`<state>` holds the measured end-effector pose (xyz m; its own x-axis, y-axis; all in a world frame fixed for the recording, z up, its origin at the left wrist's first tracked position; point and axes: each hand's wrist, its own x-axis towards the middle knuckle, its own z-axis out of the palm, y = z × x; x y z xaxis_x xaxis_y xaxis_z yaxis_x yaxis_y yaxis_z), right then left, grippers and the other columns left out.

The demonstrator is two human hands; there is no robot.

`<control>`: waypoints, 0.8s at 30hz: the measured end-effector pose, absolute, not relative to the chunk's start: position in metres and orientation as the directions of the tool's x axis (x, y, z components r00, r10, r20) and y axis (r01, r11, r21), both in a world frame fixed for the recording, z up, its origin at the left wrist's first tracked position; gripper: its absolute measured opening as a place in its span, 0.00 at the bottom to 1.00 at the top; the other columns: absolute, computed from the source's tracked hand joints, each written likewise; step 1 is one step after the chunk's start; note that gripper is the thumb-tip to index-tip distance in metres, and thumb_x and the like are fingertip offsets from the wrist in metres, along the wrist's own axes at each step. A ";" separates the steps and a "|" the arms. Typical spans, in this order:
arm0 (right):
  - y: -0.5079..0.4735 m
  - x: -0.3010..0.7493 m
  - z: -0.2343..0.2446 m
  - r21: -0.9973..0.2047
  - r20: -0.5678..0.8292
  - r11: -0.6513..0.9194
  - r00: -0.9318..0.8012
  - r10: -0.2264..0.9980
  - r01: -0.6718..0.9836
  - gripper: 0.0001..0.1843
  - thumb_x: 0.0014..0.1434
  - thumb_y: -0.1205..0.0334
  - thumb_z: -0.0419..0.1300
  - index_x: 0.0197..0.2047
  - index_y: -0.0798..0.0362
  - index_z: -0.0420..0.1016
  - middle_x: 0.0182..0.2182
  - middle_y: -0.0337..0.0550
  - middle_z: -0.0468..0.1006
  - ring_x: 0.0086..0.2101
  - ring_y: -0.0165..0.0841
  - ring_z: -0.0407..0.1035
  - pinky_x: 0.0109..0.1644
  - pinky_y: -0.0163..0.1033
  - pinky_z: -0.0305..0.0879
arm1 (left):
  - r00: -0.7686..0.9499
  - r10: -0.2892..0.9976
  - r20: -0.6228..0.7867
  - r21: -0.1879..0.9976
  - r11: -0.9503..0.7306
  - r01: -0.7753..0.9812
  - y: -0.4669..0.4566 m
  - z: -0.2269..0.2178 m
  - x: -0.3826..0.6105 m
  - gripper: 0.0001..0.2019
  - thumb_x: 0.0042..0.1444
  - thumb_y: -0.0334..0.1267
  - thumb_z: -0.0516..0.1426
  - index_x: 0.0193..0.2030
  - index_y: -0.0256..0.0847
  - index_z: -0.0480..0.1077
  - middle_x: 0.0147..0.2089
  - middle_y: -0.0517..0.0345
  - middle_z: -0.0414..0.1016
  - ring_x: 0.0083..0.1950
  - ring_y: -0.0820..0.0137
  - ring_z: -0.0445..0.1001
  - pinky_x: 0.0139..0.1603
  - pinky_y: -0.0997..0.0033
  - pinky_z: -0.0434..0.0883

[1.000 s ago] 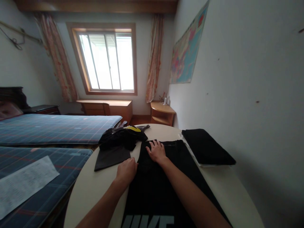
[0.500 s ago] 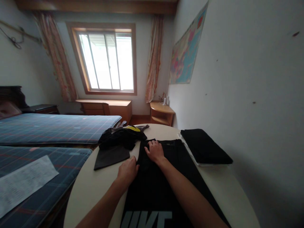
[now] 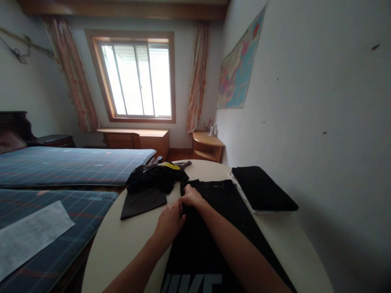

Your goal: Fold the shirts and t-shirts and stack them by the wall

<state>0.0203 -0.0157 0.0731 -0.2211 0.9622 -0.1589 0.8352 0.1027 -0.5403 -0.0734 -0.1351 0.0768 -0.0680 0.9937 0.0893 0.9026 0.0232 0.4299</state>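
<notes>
A black T-shirt [image 3: 214, 236] with white lettering lies spread on the round pale table [image 3: 122, 244] in front of me. My left hand [image 3: 169, 221] is closed on the shirt's left edge. My right hand [image 3: 191, 198] sits just beyond it, fingers curled and pinching the same edge of the cloth. The two hands touch each other.
A heap of dark clothes with a yellow patch [image 3: 155, 181] lies at the table's far left. A folded black stack on something white [image 3: 262, 189] sits at the right by the wall. Two plaid-covered beds [image 3: 61, 167] stand left, one with a paper sheet [image 3: 27, 238].
My right hand, flat on the shirt before, has drawn back to the left and curled onto the edge. My left hand has slid slightly right to meet it.
</notes>
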 end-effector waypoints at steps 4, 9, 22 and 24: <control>-0.018 0.031 0.070 -0.613 -0.079 0.156 -0.256 0.963 0.775 0.32 0.48 0.63 0.66 0.56 0.57 0.65 0.45 0.52 0.77 0.46 0.42 0.73 0.48 0.40 0.66 | -0.051 0.984 0.172 0.542 -0.051 0.839 -0.135 0.073 -0.066 0.09 0.53 0.30 0.59 0.32 0.42 0.61 0.34 0.59 0.73 0.38 0.66 0.74 0.36 0.72 0.61; -0.023 0.053 0.071 -0.712 0.030 0.231 -0.299 0.954 0.664 0.33 0.54 0.64 0.62 0.62 0.56 0.58 0.41 0.45 0.76 0.39 0.33 0.72 0.43 0.35 0.67 | -0.032 0.974 0.226 0.755 -0.155 0.637 -0.135 0.066 -0.057 0.09 0.56 0.36 0.58 0.31 0.43 0.59 0.22 0.68 0.65 0.24 0.72 0.67 0.27 0.74 0.57; -0.023 0.141 0.051 -0.859 0.174 0.249 -0.203 0.964 0.447 0.34 0.52 0.69 0.61 0.63 0.51 0.62 0.53 0.48 0.73 0.50 0.38 0.70 0.55 0.44 0.67 | 0.346 0.807 0.478 0.651 -0.590 0.478 -0.136 0.033 -0.031 0.20 0.55 0.28 0.54 0.55 0.43 0.66 0.62 0.48 0.67 0.63 0.62 0.66 0.64 0.56 0.64; -0.029 0.146 0.049 -0.814 0.178 0.258 -0.199 0.964 0.520 0.32 0.53 0.71 0.59 0.62 0.53 0.64 0.57 0.49 0.70 0.52 0.38 0.69 0.57 0.43 0.66 | 0.451 0.805 0.385 0.585 -0.591 0.556 -0.137 0.027 -0.027 0.27 0.55 0.30 0.55 0.63 0.43 0.61 0.68 0.47 0.61 0.69 0.60 0.59 0.69 0.52 0.57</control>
